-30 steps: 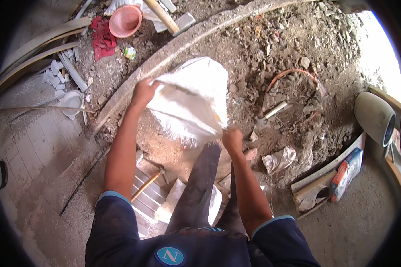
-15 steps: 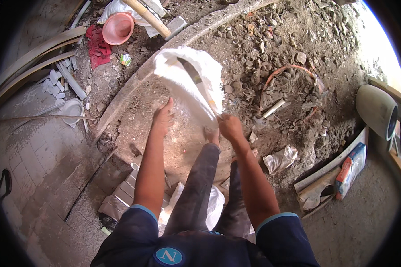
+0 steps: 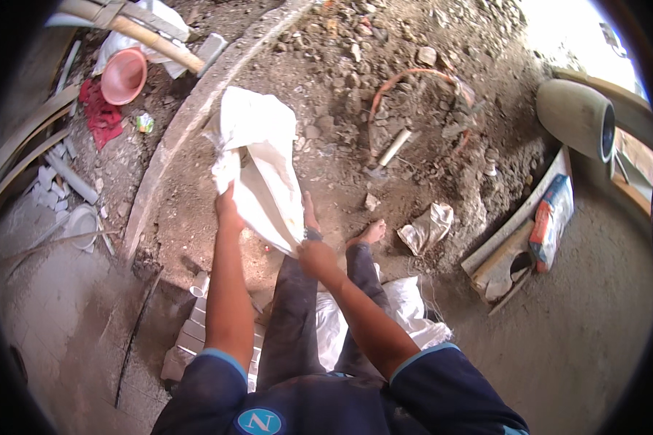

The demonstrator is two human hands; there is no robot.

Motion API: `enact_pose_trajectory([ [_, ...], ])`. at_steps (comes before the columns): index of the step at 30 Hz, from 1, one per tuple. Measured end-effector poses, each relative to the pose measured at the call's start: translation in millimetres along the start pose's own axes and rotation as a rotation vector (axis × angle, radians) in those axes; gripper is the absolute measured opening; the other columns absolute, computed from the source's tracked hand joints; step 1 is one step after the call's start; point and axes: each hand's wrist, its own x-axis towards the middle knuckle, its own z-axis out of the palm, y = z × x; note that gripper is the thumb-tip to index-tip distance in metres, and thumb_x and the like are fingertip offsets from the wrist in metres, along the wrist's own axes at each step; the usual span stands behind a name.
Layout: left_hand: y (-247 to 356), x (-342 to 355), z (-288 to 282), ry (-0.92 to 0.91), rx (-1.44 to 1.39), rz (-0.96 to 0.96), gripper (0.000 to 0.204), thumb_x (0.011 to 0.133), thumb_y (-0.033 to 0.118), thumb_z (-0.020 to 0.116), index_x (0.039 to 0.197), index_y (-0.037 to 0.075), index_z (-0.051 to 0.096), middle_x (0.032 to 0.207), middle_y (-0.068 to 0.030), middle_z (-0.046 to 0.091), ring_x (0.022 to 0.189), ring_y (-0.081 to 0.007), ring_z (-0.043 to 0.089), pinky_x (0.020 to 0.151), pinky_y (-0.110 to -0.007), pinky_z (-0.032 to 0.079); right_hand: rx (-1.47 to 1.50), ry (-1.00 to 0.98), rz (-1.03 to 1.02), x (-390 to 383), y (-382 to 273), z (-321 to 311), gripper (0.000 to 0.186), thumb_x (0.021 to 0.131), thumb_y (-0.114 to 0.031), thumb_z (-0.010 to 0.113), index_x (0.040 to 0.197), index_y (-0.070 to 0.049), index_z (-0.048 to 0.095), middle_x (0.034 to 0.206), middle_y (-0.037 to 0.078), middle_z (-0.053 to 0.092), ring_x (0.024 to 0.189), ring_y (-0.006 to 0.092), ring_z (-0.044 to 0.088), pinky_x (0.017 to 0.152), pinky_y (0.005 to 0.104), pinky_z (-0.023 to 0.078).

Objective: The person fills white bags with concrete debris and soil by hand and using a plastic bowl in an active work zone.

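Note:
In front of my legs I hold a white woven sack (image 3: pixel 255 130) that hangs creased, with its long folded opening facing up. My left hand (image 3: pixel 228 206) grips the sack's left side, fingers partly hidden by the fabric. My right hand (image 3: pixel 315 257) is closed on the lower right corner, just over my left shin. Behind the sack and beside it are my bare feet (image 3: pixel 370 232) on the dirt. Under my legs lie more white sacks (image 3: pixel 406 304) and pale slatted pieces (image 3: pixel 189 333).
A curved concrete kerb (image 3: pixel 156 174) crosses the left side. Rubble holds an orange hoop (image 3: pixel 406 71) and a pale-handled tool (image 3: pixel 393 151). A pink basin (image 3: pixel 122 76), red cloth (image 3: pixel 101 119) and boards lie left; a cement-coloured cylinder (image 3: pixel 569 116) and packaged bag (image 3: pixel 550 225) lie right.
The sack has swung down and left. My left hand, loose from it half a second ago, grips it again lower down. My right hand has moved left and downward with the sack.

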Motion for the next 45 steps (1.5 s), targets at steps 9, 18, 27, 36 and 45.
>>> enact_pose_trajectory([
  [9, 37, -76, 10, 0.017, 0.424, 0.45, 0.049, 0.092, 0.03, 0.054, 0.123, -0.007, 0.051, 0.118, -0.0141, 0.057, 0.106, -0.0229, 0.054, 0.093, -0.033, 0.04, 0.283, 0.392, -0.104, 126, -87, -132, 0.118, 0.051, -0.041, 0.086, 0.141, 0.004, 0.024, 0.129, 0.023, 0.048, 0.119, 0.038, 0.047, 0.099, 0.0447, 0.04],
  [18, -15, -123, 1, 0.034, 0.413, 0.317, 0.068, 0.096, 0.049, 0.039, 0.133, -0.008, 0.04, 0.134, -0.018, 0.046, 0.122, -0.0276, 0.046, 0.103, -0.035, 0.034, 0.693, 0.533, 0.045, 214, -40, -117, 0.043, 0.076, -0.007, 0.053, 0.118, -0.001, 0.051, 0.104, 0.023, 0.057, 0.094, 0.0366, 0.058, 0.078, 0.0446, 0.049],
  [27, 4, -107, -66, 0.127, -0.184, 0.187, 0.067, 0.095, 0.056, 0.027, 0.136, 0.004, 0.038, 0.134, -0.0148, 0.048, 0.122, -0.033, 0.047, 0.103, -0.048, 0.038, 0.998, -0.031, -0.093, 110, -123, -122, 0.022, 0.083, -0.008, 0.048, 0.096, 0.002, 0.062, 0.063, 0.006, 0.051, 0.054, 0.0174, 0.047, 0.051, 0.0332, 0.043],
  [36, 26, -170, -7, 0.232, -0.2, 0.205, 0.068, 0.096, 0.055, 0.026, 0.132, 0.001, 0.043, 0.128, -0.0177, 0.052, 0.117, -0.034, 0.051, 0.098, -0.048, 0.041, 1.641, -0.177, -0.015, -11, -70, -98, 0.013, 0.073, 0.007, 0.047, 0.077, -0.001, 0.058, 0.058, 0.001, 0.046, 0.047, 0.0106, 0.038, 0.04, 0.0265, 0.026],
  [45, -3, -213, 26, -0.044, -0.184, 0.201, 0.065, 0.096, 0.052, 0.032, 0.126, -0.003, 0.047, 0.122, -0.0192, 0.056, 0.111, -0.0334, 0.056, 0.095, -0.046, 0.045, 1.679, -0.132, -0.096, -103, 16, -139, 0.022, 0.063, 0.006, 0.045, 0.079, -0.004, 0.055, 0.068, 0.004, 0.051, 0.052, 0.0129, 0.047, 0.043, 0.0252, 0.037],
])
